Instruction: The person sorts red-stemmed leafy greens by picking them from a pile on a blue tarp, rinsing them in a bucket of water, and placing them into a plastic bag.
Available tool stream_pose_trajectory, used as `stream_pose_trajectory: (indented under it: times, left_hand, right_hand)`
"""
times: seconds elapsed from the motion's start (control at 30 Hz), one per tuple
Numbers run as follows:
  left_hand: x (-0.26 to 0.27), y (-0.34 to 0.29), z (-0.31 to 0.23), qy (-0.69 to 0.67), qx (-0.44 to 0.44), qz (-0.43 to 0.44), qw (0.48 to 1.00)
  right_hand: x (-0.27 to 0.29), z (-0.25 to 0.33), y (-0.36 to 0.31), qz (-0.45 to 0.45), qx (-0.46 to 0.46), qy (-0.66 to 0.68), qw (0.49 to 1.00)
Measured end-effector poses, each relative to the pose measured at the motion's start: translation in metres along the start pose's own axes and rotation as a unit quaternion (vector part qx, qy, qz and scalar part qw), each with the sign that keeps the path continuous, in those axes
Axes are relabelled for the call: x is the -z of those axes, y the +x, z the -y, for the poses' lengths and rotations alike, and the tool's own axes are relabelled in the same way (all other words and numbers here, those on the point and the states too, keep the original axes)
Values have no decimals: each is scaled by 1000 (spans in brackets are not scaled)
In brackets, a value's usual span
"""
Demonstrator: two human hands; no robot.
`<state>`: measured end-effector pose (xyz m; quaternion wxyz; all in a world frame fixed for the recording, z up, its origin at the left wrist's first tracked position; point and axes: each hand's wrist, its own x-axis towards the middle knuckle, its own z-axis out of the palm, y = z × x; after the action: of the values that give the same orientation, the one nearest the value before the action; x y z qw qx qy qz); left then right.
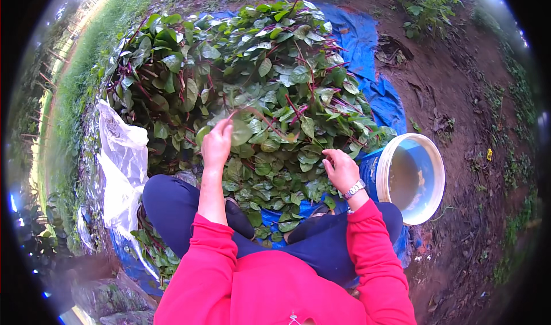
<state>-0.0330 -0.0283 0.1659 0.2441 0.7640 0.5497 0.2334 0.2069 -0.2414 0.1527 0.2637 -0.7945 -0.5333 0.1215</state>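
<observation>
White plastic bag (125,158), 9 o'clock | left hand (218,143): grip pinched closed on leafy stem (240,133), stem at its 2 o'clock | leafy heap (287,75), 12 o'clock | right hand (342,172): grip slightly parted, nothing visible between thumb and forefinger | blue bucket (383,178), 3 o'clock

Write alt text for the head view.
A person's left hand holds a leafy stem over a large heap of green, purple-stemmed leaves on a blue tarp. The right hand is near a white-rimmed blue bucket holding cloudy liquid; white plastic lies to the left.
</observation>
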Motion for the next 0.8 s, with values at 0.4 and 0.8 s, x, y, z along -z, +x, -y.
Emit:
stream_pose_trajectory:
  times: [0.4,0.8]
  left_hand:
    - [6,9,8,-39,-7,-80,996]
    - [-46,-49,-36,-337,-1,438,833]
  right_hand:
    - [-5,19,1,-25,56,6,998]
    - [1,41,3,-16,202,-112,973]
